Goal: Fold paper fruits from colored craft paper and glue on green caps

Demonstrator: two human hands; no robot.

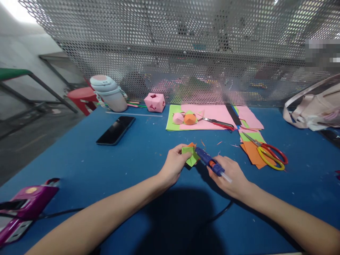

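My left hand (174,164) is closed round a small folded piece of green and orange paper (190,154), held just above the blue table (127,166). My right hand (231,175) grips a blue glue gun (209,162) with an orange trigger. Its nozzle points left and touches the folded paper. A clear glue stick pokes out of the gun's back end. A black cord runs from under my right hand toward me.
Pink and green paper sheets (212,115) lie behind, with folded paper shapes (186,118) and a craft knife (220,124) on them. Red and yellow scissors (268,152) rest on orange paper at right. A black phone (116,130), pink paper cube (154,102), bottle (108,92), magenta device (25,205) and bag (313,106) surround.
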